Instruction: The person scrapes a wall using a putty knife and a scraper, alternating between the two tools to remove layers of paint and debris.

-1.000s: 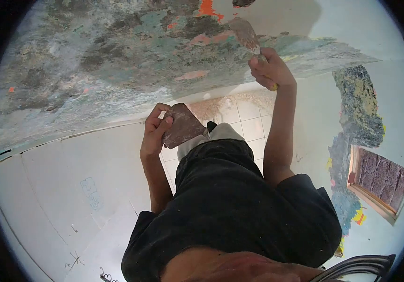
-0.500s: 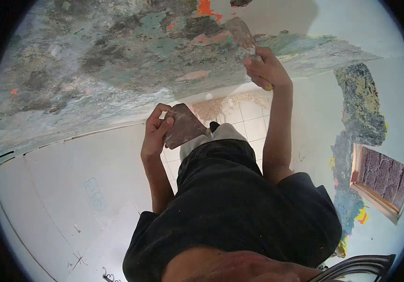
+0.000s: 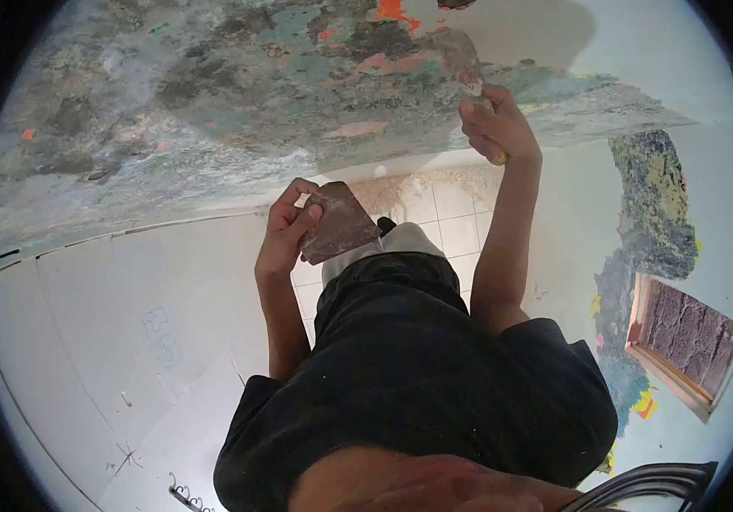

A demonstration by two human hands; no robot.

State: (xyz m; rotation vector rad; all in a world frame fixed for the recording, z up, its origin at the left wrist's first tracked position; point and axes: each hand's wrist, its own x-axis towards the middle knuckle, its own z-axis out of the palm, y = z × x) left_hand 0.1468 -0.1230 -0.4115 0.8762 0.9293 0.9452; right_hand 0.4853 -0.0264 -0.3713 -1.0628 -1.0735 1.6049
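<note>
My left hand (image 3: pixel 288 226) grips a flat, brown, smeared plate (image 3: pixel 341 224) by its left edge, thumb on top, in front of my waist. My right hand (image 3: pixel 500 126) is raised to the patchy wall (image 3: pixel 238 102), fingers wrapped round the handle of a putty knife (image 3: pixel 458 56). A yellow end of that handle shows below the fist. Its blade is coated with greyish material and lies close over the wall, overlapping the grey-green patches.
A small wood-framed opening (image 3: pixel 688 334) is set in the right wall, below a dark rough patch (image 3: pixel 658 192). White floor tiles (image 3: pixel 456 235) show beyond my legs. On the left runs a white wall (image 3: pixel 85 341) with blue marks, and hooks (image 3: pixel 186 493) sit low down.
My right hand and the putty knife have shifted slightly right and down in view. The left hand keeps its hold on the plate. The whole view has shifted a little.
</note>
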